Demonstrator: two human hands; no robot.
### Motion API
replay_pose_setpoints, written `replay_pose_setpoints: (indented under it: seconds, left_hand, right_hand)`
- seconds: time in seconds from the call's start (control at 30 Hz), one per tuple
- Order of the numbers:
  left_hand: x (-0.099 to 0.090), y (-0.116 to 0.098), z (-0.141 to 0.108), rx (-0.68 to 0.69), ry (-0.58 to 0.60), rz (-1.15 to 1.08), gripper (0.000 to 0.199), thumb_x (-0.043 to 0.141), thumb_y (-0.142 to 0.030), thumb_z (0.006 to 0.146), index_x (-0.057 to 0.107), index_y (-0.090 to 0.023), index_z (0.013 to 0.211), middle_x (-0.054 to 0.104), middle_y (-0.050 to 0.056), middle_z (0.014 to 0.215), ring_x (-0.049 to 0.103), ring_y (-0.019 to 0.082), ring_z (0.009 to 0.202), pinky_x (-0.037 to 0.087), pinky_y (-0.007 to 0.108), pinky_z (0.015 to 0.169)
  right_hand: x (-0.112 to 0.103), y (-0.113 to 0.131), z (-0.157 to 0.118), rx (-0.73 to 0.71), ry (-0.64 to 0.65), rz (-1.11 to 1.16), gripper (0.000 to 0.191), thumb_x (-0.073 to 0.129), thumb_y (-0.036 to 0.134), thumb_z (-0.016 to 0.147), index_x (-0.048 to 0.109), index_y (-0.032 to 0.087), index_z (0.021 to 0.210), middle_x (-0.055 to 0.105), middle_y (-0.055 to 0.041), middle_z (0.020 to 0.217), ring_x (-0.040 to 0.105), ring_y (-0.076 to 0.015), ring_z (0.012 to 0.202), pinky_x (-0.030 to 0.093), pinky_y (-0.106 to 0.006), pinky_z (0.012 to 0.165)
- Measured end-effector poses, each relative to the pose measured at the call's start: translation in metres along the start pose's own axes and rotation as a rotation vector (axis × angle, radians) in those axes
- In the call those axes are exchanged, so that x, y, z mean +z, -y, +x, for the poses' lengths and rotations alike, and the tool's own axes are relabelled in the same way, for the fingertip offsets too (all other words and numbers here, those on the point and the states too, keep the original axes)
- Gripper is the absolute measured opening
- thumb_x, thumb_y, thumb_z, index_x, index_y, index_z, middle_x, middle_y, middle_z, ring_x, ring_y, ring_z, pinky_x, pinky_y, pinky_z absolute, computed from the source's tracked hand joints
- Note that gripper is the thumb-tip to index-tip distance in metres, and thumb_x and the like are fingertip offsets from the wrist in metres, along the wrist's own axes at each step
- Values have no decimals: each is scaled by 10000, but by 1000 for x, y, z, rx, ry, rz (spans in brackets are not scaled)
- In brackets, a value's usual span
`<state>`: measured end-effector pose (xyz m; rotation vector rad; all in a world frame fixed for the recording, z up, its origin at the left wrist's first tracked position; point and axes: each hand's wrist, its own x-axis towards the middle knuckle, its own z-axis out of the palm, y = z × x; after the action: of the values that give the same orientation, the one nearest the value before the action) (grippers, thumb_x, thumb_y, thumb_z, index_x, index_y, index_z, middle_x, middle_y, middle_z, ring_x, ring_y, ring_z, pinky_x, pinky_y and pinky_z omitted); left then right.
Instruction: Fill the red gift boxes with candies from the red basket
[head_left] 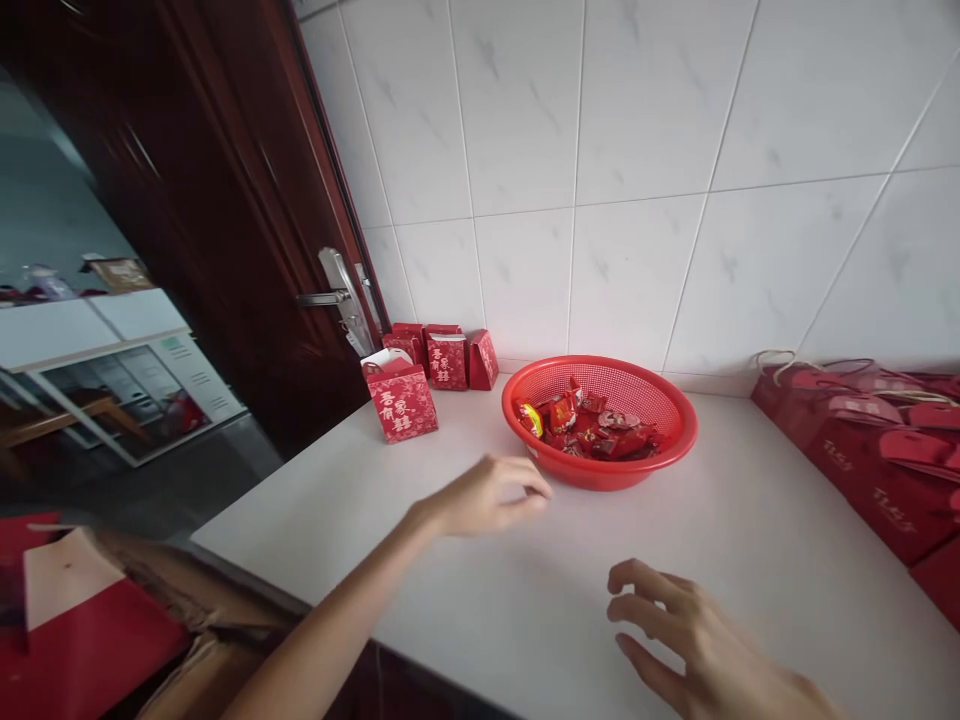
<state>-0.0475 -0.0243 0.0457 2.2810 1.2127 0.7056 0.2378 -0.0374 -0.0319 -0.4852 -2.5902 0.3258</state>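
My left hand (491, 497) hovers over the white tabletop (555, 590), just in front of a red plastic basket (600, 478). Its fingers curve loosely, with a gap to the thumb and nothing visible between them. Lower right, my right hand (686, 632) is open, fingers spread and bent, holding nothing. Inside the basket lie several wrapped sweets (592, 422), mostly red, one with a yellow patch. Left of the basket stands a red gift box (405, 402) with white lettering, its top flap showing a pale inside. More small red boxes (448, 360) are grouped behind it.
Red paper bags (862, 450) with cord handles line the right side of the table. A dark wooden door (247, 200) with a metal handle (341, 300) stands at the left, beside the tiled wall (525, 130). An open cardboard carton (172, 590) holding red packaging sits lower left.
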Motion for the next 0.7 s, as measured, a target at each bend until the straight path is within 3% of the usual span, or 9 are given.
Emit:
replay_pose_setpoints:
  seconds: [0.1,0.2,0.43,0.57,0.7]
  left_hand:
    - [-29,17,-23,-175,-230,99,264,542,-384,920,756,-232,945,755,57,974,682,230,913,528,333,876]
    - [-47,30,-44,-273,-371,154,263,554,-416,901,745,-235,916,761,49,986,689,243,963,532,324,883]
    - [-68,33,-75,-407,-471,279,326,582,-513,834,755,-248,912,774,55,1014,703,264,958,563,324,834]
    - [-96,45,-73,-442,-663,328,320,614,-476,801,755,-230,948,757,56,1072,697,253,1000,550,311,896]
    - [-145,80,-51,-631,-916,362,299,611,-315,798,732,-195,1044,743,72,1136,700,241,1008,531,324,938]
  right_hand:
    - [14,-5,-2,-5,19,42,180,444,77,904,564,209,926,640,-77,961,655,-147,694,542,-271,634]
    - [20,-6,-4,-6,42,57,195,415,58,902,521,213,851,629,-64,924,632,-144,670,518,-261,601]
    - [18,-5,-5,32,51,116,202,390,88,948,491,213,825,621,-66,949,619,-131,664,494,-256,594]
    - [19,-5,-4,40,44,121,202,389,103,958,512,208,837,629,-78,985,639,-140,696,499,-266,611]
    - [18,-6,-3,73,26,167,216,383,117,968,540,200,846,637,-92,1029,609,-111,626,483,-254,581]
